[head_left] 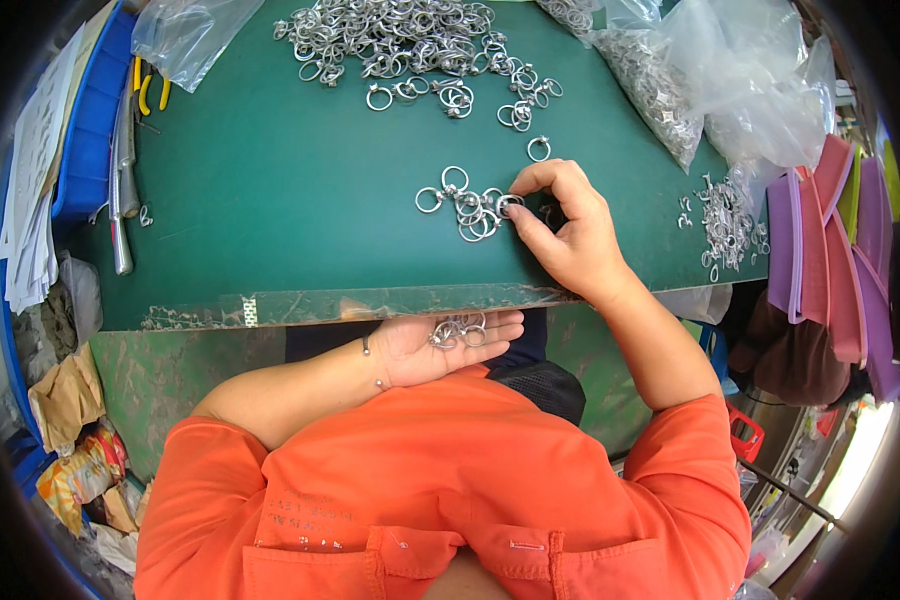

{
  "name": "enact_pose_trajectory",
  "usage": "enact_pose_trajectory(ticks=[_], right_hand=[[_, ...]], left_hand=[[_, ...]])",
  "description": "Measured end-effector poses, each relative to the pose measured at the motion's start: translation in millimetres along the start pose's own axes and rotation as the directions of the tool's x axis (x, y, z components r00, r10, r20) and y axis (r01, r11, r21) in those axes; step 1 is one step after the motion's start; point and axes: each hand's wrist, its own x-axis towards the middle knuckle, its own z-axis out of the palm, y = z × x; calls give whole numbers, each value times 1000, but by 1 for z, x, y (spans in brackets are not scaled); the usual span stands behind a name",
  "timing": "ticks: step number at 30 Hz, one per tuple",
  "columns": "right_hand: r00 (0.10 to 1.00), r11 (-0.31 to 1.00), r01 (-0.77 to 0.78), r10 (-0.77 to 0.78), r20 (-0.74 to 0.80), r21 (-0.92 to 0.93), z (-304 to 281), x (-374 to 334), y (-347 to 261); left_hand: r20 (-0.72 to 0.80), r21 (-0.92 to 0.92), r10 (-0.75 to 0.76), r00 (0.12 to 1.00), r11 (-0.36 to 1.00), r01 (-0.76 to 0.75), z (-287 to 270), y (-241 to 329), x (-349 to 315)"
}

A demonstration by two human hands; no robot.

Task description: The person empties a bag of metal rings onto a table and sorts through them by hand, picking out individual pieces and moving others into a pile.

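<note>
I am watching remotely: the right hand (578, 238), at one o'clock, is pinching a silver-coloured ring (506, 203) at the edge of a loose ring cluster (475, 213). The left hand (410, 352), at six o'clock, is resting palm-up, bearing loose rings (458, 332) (fingers extended). I am judging this as ring-picking; the next move is calling for a clean lift.
</note>
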Motion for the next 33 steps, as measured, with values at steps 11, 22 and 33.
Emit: enact_pose_trajectory(ticks=[11, 22, 33], right_hand=[[969, 921, -234, 247, -5, 312, -17, -6, 8], [998, 965, -46, 35, -47, -258, -27, 30, 25], [958, 986, 151, -162, 235, 65, -3, -50, -34]], left_hand=[[14, 21, 14, 1000, 1000, -15, -4, 1, 0], [-22, -14, -6, 1000, 1000, 5, -2, 2, 1], [135, 67, -57, 989, 997, 48, -10, -3, 9]])
